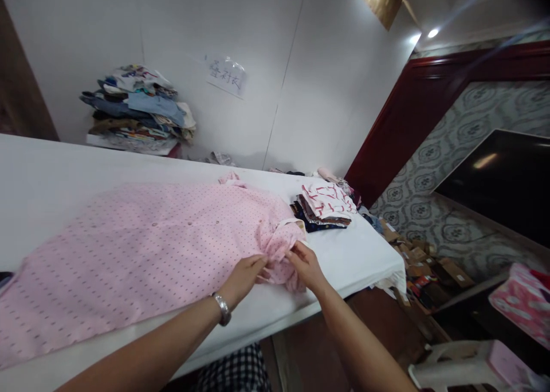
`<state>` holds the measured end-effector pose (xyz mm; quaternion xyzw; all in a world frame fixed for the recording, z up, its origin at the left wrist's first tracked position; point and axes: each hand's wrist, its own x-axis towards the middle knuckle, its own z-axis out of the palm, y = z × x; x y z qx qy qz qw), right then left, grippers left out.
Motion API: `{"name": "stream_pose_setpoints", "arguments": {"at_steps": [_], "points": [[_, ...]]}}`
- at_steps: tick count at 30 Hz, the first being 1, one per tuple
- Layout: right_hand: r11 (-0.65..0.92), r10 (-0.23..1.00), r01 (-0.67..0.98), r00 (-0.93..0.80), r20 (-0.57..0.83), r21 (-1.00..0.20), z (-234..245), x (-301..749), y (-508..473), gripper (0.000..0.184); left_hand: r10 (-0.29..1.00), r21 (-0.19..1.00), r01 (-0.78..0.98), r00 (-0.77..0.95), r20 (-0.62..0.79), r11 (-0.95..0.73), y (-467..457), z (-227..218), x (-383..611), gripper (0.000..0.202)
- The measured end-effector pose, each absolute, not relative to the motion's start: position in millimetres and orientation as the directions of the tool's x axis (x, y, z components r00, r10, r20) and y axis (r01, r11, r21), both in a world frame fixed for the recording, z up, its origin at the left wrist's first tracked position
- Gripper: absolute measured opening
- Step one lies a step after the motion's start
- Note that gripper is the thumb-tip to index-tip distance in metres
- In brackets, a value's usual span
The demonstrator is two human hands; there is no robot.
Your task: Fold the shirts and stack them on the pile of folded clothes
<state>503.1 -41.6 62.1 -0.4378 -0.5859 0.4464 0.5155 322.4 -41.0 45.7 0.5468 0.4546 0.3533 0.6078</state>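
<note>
A pink shirt (172,243) with small dark dots lies spread across the white-covered table (344,260), its buttons along the middle. The collar end is bunched up at the right. My left hand (246,274), with a silver bracelet at the wrist, pinches the cloth at the near side of that bunched part. On the other side of the gathered cloth, my right hand (304,263) also has its fingers closed on the shirt near the collar. Folds hide some of the fingertips.
Folded clothes (324,203) are stacked beyond the collar on the right. A taller clothes pile (140,108) stands by the wall at the back left. A paper sign (226,77) hangs on the wall. Boxes (421,260) and a plastic stool (459,363) are at the right.
</note>
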Motion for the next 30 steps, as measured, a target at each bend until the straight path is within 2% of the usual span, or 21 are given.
{"name": "stream_pose_setpoints", "arguments": {"at_steps": [2,4,7,9,11,15,18,20,22,24,25,28,30], "points": [[0.16,0.987,-0.098,0.038,0.157,-0.982,53,516,-40,0.024,0.901,0.98,0.134,0.389,-0.189,0.148,-46,43,323,0.04],[0.12,0.991,-0.287,0.091,0.098,-0.951,51,519,-37,0.036,0.857,0.972,0.209,0.475,-0.199,0.109,-53,40,331,0.039],[0.081,0.995,-0.423,-0.025,0.101,-0.903,58,507,-38,0.051,0.84,0.96,0.273,0.505,-0.198,0.062,-61,35,352,0.05],[0.061,0.983,-0.388,-0.139,0.123,-0.92,63,495,-40,0.054,0.858,0.949,0.296,0.453,-0.241,0.11,-60,32,366,0.053],[0.12,0.965,-0.277,-0.192,0.177,-0.953,64,488,-43,0.054,0.861,0.933,0.276,0.389,-0.327,0.229,-54,28,374,0.046],[0.316,0.947,-0.002,-0.061,0.315,-0.949,47,506,-46,0.043,0.844,0.903,0.18,0.322,-0.43,0.391,-37,20,372,0.039],[0.285,0.957,0.19,-0.003,0.29,-0.94,25,534,-51,0.045,0.85,0.909,0.074,0.329,-0.411,0.411,-32,23,362,0.041],[0.26,0.966,0.347,-0.085,0.245,-0.901,13,546,-57,0.053,0.876,0.923,-0.02,0.323,-0.357,0.384,-31,29,357,0.044],[0.294,0.955,0.472,-0.185,0.232,-0.831,8,549,-62,0.043,0.902,0.94,-0.066,0.309,-0.301,0.336,-31,37,355,0.047],[0.322,0.946,0.474,-0.189,0.263,-0.82,13,546,-65,0.022,0.912,0.965,-0.034,0.337,-0.235,0.261,-32,46,353,0.049],[0.314,0.949,0.434,-0.143,0.279,-0.844,19,545,-65,0.019,0.911,0.98,-0.009,0.37,-0.183,0.2,-33,51,350,0.05],[0.258,0.947,0.206,0.141,0.289,-0.944,44,552,-65,0.02,0.873,0.993,0.112,0.486,-0.024,-0.035,-40,62,334,0.049],[0.268,0.902,0.072,0.331,0.276,-0.961,60,568,-68,0.02,0.864,0.938,0.276,0.501,0.046,-0.21,-46,63,312,0.046]]}}
